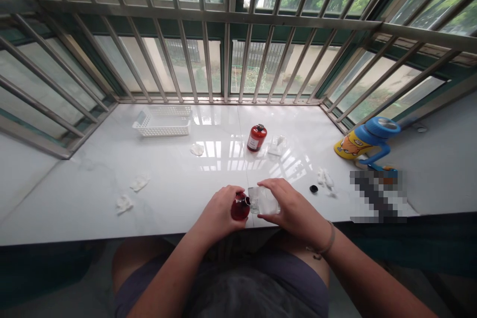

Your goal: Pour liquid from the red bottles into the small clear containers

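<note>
My left hand [219, 208] is wrapped round a red bottle [239, 207] with a dark, uncapped neck that points right. In my right hand [288, 206] is a clear glass bottle [265, 200], tilted onto its side. Its mouth faces the red bottle's neck, and the two meet or nearly meet; I cannot tell if they touch. Whether liquid passes between them is too small to see. A small black cap [313, 189] lies on the counter to the right of my right hand. Farther back a second red bottle [257, 138] with a white label stands upright.
A white perforated basket [162, 130] sits at the back left of the white counter [85, 208]. Crumpled tissues [124, 203] lie about, and a small clear item [277, 145] stands near the upright bottle. At right are a blue-and-yellow flask [367, 138] and a blurred-out object [376, 196]. Metal bars [223, 59] line the window.
</note>
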`<state>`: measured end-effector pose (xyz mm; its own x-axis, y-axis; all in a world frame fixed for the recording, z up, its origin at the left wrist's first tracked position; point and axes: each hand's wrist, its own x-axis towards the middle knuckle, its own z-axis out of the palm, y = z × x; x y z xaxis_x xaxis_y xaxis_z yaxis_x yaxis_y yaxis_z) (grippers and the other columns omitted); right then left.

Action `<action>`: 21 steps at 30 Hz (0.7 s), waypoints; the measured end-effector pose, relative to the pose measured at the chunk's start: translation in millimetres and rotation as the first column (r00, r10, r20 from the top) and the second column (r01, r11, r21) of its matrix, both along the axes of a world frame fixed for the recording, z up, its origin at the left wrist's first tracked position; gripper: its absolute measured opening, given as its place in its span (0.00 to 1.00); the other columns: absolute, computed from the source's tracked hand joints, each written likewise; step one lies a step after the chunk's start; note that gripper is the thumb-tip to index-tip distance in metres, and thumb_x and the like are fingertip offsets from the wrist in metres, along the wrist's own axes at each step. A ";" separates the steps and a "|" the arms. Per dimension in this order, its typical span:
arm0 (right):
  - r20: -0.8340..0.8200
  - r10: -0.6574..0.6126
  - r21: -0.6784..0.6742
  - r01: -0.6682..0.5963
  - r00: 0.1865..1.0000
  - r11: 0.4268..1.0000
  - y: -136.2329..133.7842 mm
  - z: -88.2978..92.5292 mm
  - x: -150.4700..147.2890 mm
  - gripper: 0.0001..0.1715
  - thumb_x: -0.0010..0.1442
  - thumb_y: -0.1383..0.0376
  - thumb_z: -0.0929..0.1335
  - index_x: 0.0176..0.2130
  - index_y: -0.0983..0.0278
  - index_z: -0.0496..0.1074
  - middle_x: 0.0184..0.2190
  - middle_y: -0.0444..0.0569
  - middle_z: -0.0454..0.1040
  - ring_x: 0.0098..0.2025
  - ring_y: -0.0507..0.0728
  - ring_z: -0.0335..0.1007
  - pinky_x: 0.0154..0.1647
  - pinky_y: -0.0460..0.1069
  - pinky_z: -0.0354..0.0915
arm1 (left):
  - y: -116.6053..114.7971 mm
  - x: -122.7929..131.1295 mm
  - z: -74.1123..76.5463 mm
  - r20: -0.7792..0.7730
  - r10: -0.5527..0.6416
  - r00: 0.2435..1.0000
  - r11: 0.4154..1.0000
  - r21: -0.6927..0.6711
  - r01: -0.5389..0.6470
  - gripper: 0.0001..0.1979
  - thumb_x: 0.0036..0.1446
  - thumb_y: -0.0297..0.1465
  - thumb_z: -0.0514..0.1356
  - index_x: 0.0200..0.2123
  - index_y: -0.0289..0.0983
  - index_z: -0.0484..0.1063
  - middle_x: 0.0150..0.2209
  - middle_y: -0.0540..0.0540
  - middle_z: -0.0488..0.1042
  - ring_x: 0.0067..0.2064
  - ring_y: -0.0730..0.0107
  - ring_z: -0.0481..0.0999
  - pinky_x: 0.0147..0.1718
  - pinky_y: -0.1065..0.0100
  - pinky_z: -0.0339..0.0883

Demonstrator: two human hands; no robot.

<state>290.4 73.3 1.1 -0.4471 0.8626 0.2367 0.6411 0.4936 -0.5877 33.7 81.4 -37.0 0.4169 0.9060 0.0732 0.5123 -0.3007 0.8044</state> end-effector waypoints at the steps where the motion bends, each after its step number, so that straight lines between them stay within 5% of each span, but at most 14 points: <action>1: 0.010 0.003 -0.002 -0.003 1.000 1.000 0.4 1.1 -0.4 0.46 0.54 0.67 0.83 0.66 0.54 0.69 0.58 0.54 0.75 0.62 0.70 0.72 0.63 0.66 0.73 | 0.0 -0.1 -0.3 -0.001 -0.001 1.000 1.000 0.002 0.001 0.29 0.48 0.28 0.73 0.54 0.44 0.71 0.50 0.45 0.78 0.51 0.52 0.79 0.51 0.53 0.74; 21: 0.195 0.062 0.037 -0.070 0.979 0.997 6.8 19.5 -9.3 0.49 0.53 0.70 0.83 0.66 0.58 0.64 0.59 0.57 0.73 0.62 0.69 0.71 0.62 0.66 0.75 | 1.6 -3.3 -4.7 0.019 -0.014 1.000 1.000 -0.012 0.014 0.31 0.48 0.27 0.72 0.56 0.43 0.70 0.52 0.45 0.77 0.53 0.53 0.77 0.54 0.54 0.72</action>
<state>281.1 80.1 20.5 -0.5438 0.8205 0.1765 0.7057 0.5609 -0.4330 30.4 83.0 -41.7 0.4279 0.9011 0.0699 0.4929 -0.2975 0.8176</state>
